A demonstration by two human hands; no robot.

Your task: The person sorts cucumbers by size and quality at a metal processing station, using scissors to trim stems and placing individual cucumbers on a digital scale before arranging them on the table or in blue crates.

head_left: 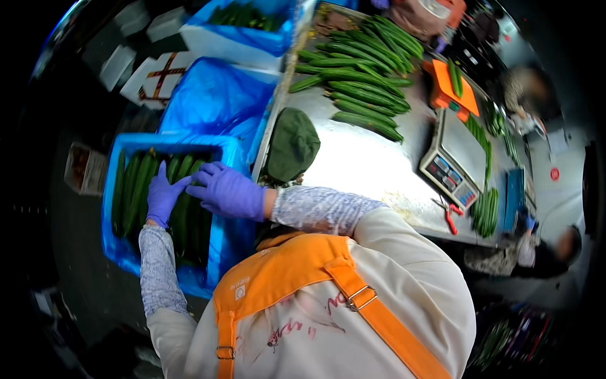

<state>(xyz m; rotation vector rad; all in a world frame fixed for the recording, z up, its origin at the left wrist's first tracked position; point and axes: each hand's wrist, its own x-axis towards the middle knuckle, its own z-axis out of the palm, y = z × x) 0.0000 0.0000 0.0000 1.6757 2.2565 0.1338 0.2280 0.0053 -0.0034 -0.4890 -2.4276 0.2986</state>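
Cucumbers (134,192) lie lengthwise, side by side, in a blue-lined box (232,151) at the left, with the person's two purple-gloved hands over them. The left hand (165,197) has its thumb and forefinger parted; the right hand (228,189) reaches across from the right, fingers extended, its tips near the left thumb. Whether either one grips a cucumber cannot be told. The step in hand looks like settling the cucumbers into an even layer; the next move probably calls for light pressure that does not bruise the skins or tear the liner. Right of the box, a metal surface (363,167) carries a far pile of cucumbers (369,82), a dark green cloth item (293,145), a digital scale (464,148) and red-handled snips (449,218). Another blue-lined box (233,47) of produce stands at the far left; co-workers are at the right of the dim room.
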